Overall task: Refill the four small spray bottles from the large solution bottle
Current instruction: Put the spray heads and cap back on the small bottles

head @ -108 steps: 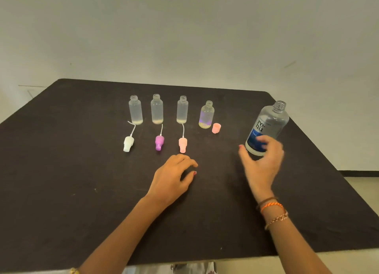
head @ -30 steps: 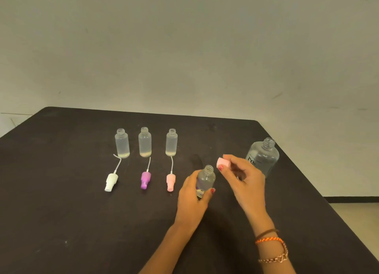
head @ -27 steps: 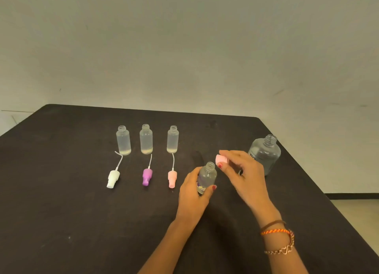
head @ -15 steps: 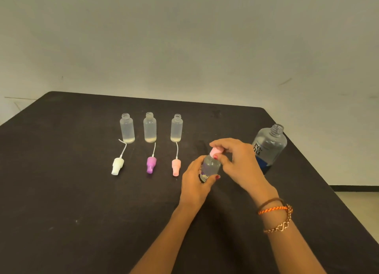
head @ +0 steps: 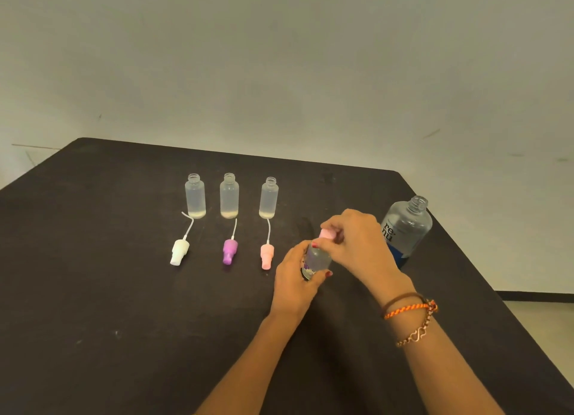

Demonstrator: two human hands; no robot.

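Observation:
My left hand [head: 295,281] grips a small clear bottle [head: 317,257] with a purple label, held above the black table [head: 93,290]. My right hand [head: 357,244] pinches a pink cap [head: 326,234] sitting on that bottle's neck. Three other small frosted bottles [head: 195,196] [head: 229,196] [head: 269,198] stand uncapped in a row at the back. In front of them lie their spray heads with dip tubes: white [head: 179,251], purple [head: 230,250], pink [head: 267,254]. The large clear solution bottle [head: 405,228], uncapped, stands to the right behind my right hand.
The table's right edge runs diagonally close past the large bottle. A pale wall rises behind the table's far edge. A strip of floor [head: 543,321] shows at the lower right.
My left hand picked up the fourth small bottle and my right hand picked up the pink cap. The cap has come down onto the bottle's neck.

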